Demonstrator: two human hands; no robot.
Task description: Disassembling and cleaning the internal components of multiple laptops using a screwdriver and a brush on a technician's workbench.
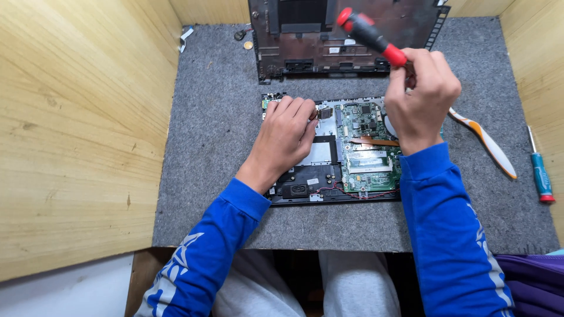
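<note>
grey felt mat (217,176), pale wooden walls (76,129)

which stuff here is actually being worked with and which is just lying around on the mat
In use:
- opened laptop base, left hand resting on it
- red and black screwdriver, gripped in right hand

Lying about:
- removed bottom cover
- orange and white pry tool
- small teal screwdriver
- coin
</note>
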